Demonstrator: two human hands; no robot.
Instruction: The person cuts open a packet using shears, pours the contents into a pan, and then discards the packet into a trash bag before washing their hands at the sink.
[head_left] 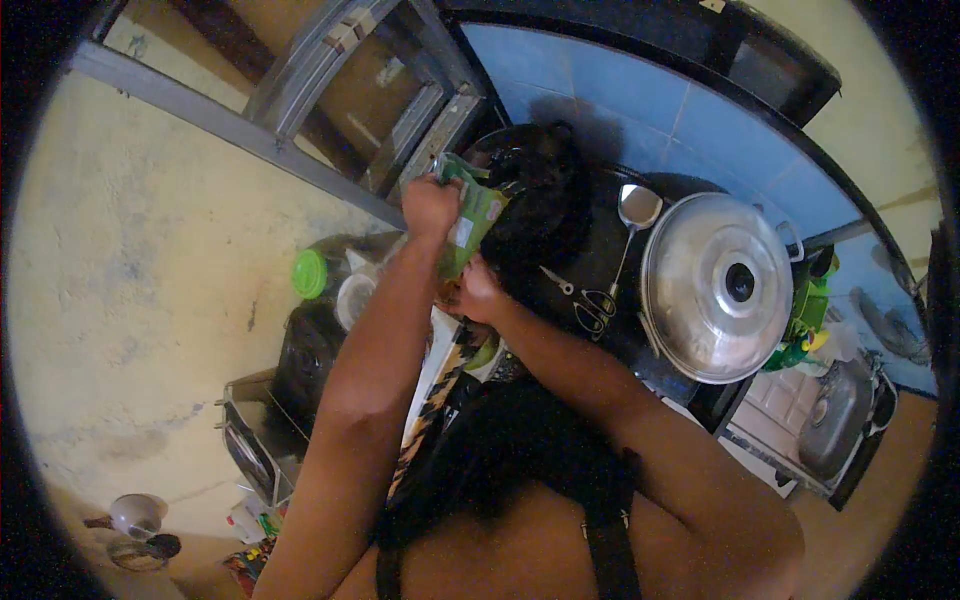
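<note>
A green plastic pouch [468,225] with a pale label is held between my two hands beside a dark wok [535,190]. My left hand [432,207] is closed around its upper end. Lower down, the fingers of my right hand [480,290] grip the pouch's other end. The pouch tilts at the wok's near-left edge; its contents cannot be made out. Right of my right hand, scissors [590,305] and a metal spatula [635,215] lie on the dark stove surface.
A large pot with a silver lid [715,290] stands to the right, and a sink [838,410] lies beyond it. A green-lidded jar [310,274] is near the yellow wall. Blue tiles [630,105] back the stove.
</note>
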